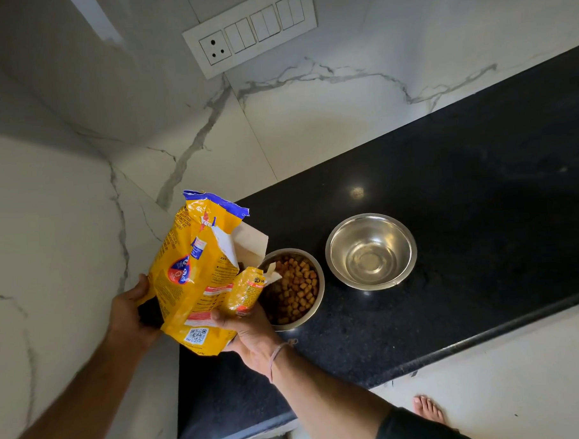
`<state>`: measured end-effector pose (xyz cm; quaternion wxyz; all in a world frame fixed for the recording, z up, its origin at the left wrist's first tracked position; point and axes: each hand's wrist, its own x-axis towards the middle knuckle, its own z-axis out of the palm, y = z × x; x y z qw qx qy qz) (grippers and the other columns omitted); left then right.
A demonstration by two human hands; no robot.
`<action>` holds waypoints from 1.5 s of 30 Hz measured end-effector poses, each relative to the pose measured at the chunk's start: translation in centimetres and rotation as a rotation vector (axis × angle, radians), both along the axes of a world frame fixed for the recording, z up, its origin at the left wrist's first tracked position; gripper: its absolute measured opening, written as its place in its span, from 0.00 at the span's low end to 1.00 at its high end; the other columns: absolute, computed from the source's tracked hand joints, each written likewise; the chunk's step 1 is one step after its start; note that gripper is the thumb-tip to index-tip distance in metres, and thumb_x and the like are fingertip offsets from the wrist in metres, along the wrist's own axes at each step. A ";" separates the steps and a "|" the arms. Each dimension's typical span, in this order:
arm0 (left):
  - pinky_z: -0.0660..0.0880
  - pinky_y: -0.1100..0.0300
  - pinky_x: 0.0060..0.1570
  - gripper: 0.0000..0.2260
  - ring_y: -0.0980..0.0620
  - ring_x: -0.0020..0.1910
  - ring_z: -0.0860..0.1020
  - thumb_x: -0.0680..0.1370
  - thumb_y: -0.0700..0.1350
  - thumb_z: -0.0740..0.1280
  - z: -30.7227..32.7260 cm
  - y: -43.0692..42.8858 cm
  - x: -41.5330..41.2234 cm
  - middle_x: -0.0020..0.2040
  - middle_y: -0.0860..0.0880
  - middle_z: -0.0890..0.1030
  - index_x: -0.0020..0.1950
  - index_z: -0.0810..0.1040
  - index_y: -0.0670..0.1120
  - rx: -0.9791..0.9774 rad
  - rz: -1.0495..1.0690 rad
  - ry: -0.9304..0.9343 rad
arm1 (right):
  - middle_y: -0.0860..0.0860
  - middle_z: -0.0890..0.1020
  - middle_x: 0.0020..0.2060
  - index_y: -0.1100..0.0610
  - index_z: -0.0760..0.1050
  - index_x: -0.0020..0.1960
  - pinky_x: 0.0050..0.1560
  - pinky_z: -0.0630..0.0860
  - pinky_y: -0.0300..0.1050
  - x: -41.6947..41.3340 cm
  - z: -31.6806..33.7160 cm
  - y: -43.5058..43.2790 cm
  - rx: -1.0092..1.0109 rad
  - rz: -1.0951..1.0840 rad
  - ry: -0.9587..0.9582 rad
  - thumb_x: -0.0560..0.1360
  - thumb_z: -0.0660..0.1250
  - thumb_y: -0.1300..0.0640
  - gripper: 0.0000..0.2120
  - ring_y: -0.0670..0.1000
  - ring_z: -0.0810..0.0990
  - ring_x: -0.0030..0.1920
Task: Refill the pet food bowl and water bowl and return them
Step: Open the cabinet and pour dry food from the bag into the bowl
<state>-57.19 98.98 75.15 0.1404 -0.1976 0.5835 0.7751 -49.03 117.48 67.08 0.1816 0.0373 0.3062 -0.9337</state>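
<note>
Both hands, left hand (133,309) and right hand (250,334), grip the yellow food bag (197,276). Food bowl (293,290) at 3 o'clock of it looks filled; water bowl (370,250) beyond seems nearly empty; returning remains.

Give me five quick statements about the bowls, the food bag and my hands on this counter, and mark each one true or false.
1. The left hand and the right hand both hold the yellow food bag. True.
2. The steel bowl nearest the bag is empty. False: it holds brown kibble.
3. The other steel bowl has kibble in it. False: no kibble is in it; it may hold clear water, which is hard to tell.
4. Both bowls stand on the black countertop. True.
5. The bag is sealed shut. False: its top is torn open.
</note>
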 end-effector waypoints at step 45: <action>0.83 0.42 0.45 0.22 0.43 0.46 0.87 0.84 0.57 0.58 0.0 -0.2 0.1 0.51 0.46 0.88 0.49 0.89 0.50 -0.006 0.013 -0.001 | 0.57 0.81 0.67 0.52 0.73 0.73 0.67 0.69 0.77 0.9 -0.3 -0.4 -0.023 -0.010 -0.053 0.70 0.77 0.50 0.33 0.61 0.79 0.68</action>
